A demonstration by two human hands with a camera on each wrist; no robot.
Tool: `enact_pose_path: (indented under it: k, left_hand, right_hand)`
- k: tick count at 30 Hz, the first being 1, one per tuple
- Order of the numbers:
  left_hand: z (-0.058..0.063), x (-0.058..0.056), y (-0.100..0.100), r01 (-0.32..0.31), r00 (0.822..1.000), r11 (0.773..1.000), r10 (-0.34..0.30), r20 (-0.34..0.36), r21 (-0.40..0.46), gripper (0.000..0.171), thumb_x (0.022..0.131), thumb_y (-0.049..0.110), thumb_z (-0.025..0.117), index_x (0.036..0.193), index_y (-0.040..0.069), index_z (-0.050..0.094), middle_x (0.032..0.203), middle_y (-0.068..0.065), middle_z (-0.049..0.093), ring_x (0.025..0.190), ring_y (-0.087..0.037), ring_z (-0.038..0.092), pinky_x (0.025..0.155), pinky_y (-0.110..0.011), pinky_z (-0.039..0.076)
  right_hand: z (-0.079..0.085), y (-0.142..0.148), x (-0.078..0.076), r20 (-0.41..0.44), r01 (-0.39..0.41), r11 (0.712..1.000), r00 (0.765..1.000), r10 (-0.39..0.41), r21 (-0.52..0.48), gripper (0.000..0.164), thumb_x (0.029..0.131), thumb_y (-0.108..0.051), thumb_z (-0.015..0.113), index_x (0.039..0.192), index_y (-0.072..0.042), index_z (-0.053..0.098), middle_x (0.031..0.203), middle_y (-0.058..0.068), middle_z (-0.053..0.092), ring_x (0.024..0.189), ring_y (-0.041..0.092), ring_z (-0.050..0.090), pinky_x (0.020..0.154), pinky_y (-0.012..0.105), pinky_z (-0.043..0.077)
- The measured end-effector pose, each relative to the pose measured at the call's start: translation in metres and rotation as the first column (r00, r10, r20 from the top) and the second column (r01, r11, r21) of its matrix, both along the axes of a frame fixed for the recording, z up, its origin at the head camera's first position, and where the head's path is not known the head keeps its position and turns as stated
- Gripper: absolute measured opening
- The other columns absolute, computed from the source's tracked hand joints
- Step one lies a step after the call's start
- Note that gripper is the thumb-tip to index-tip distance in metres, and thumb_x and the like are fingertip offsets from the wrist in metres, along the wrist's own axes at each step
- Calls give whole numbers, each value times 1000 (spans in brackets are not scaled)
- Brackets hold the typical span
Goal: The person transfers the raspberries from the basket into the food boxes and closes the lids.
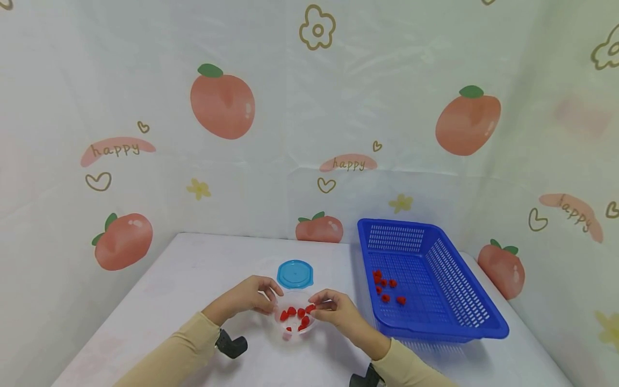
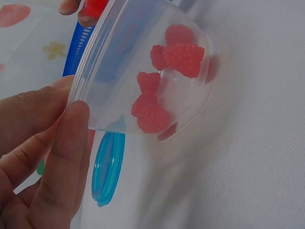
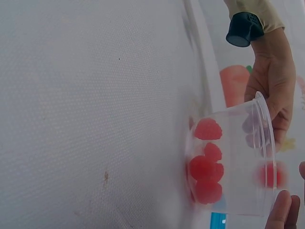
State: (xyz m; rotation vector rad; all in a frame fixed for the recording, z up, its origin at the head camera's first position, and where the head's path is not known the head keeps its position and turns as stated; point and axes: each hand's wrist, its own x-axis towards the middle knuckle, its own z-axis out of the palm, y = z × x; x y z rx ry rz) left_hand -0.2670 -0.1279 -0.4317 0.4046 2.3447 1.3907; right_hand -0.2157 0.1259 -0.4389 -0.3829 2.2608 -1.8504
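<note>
A clear plastic tub stands on the table with several red raspberries at its bottom. My left hand pinches the tub's rim on the left side. Over the opposite side of the rim is my right hand, its thumb and fingertips spread apart. A single raspberry appears blurred just off the right fingertips at the rim, seemingly loose from them. Behind the tub lies a blue lid, flat on the table.
A blue plastic basket stands to the right, with several more raspberries toward its left side. The white table meets a printed cloth backdrop at the back.
</note>
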Motion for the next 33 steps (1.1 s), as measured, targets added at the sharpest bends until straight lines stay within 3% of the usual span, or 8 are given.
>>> enact_pose_path:
  k: [7,33]
  left_hand:
    - [-1,0,0,-5,1000,1000,5,-3,-6,29,79,2,74,107,2,65,85,-7,62,72,-16,63,71,-33,60]
    - [2,2,0,6,1000,1000,-6,-3,5,29,80,0,73,108,0,65,84,-6,62,72,-16,63,71,-33,60]
  right_hand:
    - [0,0,0,0,-5,1000,1000,5,-14,28,85,1,66,110,11,59,111,26,60,89,15,60,82,29,57]
    - [-1,1,-1,3,-10,1000,1000,10,-23,31,85,0,66,112,12,57,111,23,60,89,14,60,82,27,57]
